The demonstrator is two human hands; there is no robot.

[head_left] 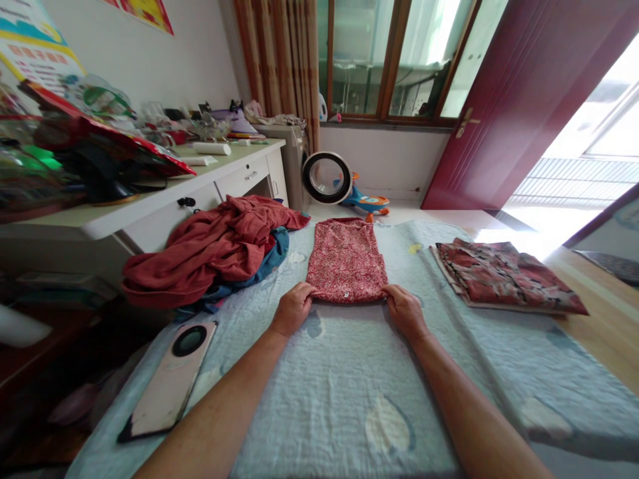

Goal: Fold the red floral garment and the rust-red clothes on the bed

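A red garment with a small floral print (347, 259) lies flat on the pale blue quilt (349, 392), folded into a narrow strip that runs away from me. My left hand (292, 310) grips its near left corner. My right hand (405, 310) grips its near right corner. Both hands rest on the quilt with fingers curled over the fabric's near edge.
A heap of rust-red and blue clothes (214, 249) lies at the left. A folded patterned garment (504, 274) sits at the right. A phone (172, 379) lies on the quilt's left edge. A cluttered white desk (150, 193) stands at the left; a dark red door (524, 100) is open.
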